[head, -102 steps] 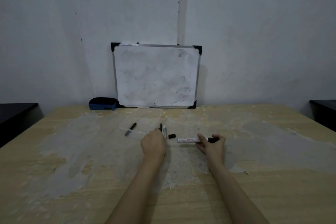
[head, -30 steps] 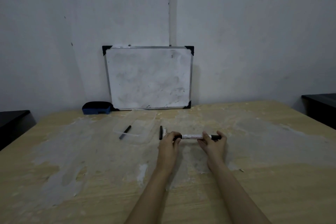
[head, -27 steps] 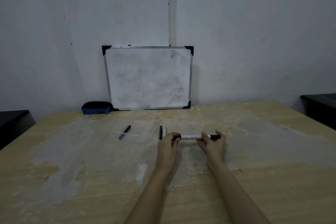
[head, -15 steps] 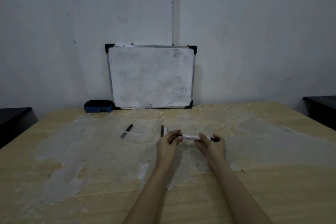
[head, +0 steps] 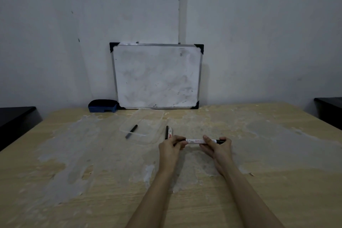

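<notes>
A white board marker (head: 196, 141) with a black end lies level between both hands, just above the wooden table (head: 77, 177). My right hand (head: 217, 149) grips its right part, thumb on top. My left hand (head: 171, 147) pinches its left end, where the black cap sits under my fingers. Just behind my left hand another white marker (head: 170, 132) and a thin black pen (head: 167, 131) lie side by side on the table.
A clear plastic tray (head: 148, 122) holds a black pen (head: 131, 131). A small whiteboard (head: 157, 77) leans on the wall, with a blue eraser (head: 102, 106) at its left. Dark furniture (head: 13, 118) flanks the table on both sides.
3.4 s ago a loose black cap lay on the table and my left hand was apart from the marker. Now both hands hold the marker, my left at its capped end.
</notes>
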### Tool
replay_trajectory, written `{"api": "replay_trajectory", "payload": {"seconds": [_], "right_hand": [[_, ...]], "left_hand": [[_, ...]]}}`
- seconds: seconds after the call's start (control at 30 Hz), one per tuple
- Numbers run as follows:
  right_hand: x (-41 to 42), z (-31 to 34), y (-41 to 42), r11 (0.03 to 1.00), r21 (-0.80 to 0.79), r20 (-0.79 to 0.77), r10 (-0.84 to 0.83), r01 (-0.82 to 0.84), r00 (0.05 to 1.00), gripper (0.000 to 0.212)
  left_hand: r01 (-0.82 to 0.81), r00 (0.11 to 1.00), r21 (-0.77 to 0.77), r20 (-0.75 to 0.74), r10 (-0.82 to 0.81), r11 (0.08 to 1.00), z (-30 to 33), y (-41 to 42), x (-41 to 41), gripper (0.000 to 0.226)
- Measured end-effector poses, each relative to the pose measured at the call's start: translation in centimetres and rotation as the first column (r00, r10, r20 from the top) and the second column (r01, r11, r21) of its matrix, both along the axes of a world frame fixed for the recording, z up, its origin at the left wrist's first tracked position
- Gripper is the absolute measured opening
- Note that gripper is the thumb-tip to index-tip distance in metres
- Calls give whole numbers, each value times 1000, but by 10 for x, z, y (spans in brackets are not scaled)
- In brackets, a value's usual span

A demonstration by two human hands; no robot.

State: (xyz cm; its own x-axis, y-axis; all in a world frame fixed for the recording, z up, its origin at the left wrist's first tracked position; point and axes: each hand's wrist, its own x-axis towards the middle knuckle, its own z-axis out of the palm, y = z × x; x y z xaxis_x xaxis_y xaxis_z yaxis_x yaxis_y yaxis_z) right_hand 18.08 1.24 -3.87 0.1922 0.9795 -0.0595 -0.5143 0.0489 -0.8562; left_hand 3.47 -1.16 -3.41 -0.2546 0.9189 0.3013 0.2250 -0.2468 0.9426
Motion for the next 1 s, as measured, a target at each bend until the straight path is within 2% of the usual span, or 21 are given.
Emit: {"api": "replay_trajectory", "payload": {"seconds": [0.2, 0.37, 0.43, 0.5, 0.57, 0.6, 0.67, 0.73, 0.77, 0.8, 0.83, 0.87, 1.0], "right_hand": [[0, 0, 0, 1000, -10, 31, -15, 15, 999, 53], [0, 6, 2, 999, -27, 82, 19, -17, 996, 51], [-2, 13, 2, 1000, -23, 49, -1, 2, 999, 44], [-9, 16, -1, 979, 115, 139, -186, 170, 973, 27], [-17, 16, -8, 886, 330, 343, -435, 327, 833, 35], [-19, 14, -11, 842, 434, 459, -512, 320, 726, 41], [-28, 7, -16, 851, 510, 673, -485, 124, 559, 40], [-37, 1, -19, 913, 364, 890, -284, -182, 358, 14], [-41, -3, -19, 914, 277, 951, -216, -297, 223, 35], [-43, -8, -17, 900, 198, 979, -164, -389, 120, 52], [-45, -7, -18, 886, 168, 986, -143, -432, 90, 60], [-46, -6, -20, 875, 164, 986, -133, -455, 100, 60], [-47, -6, -21, 857, 104, 992, -56, -504, 110, 49]], "left_hand": [[8, 999, -23, 45, -7, 1000, 0, 0, 0, 14], [-47, 999, 7, -26, 47, 999, 2, -1, 2, 14], [-138, 980, 31, -140, 141, 990, 4, -4, 4, 21], [-283, 878, 72, -381, 289, 956, 5, -7, 5, 35], [-388, 692, 122, -616, 376, 914, 5, -8, 6, 45], [-416, 615, 102, -700, 362, 904, 6, -9, 6, 47], [-466, 510, 27, -808, 293, 884, 4, -13, 6, 42], [-532, 395, 32, -874, 282, 846, 4, -17, 7, 27], [-559, 354, 15, -900, 255, 829, 5, -18, 6, 24], [-559, 372, -50, -907, 197, 827, 7, -21, 6, 24], [-541, 401, -88, -901, 164, 836, 7, -20, 6, 23], [-527, 403, -74, -899, 172, 847, 6, -17, 5, 21], [-470, 433, 53, -856, 282, 881, 12, -18, 3, 22]]}}
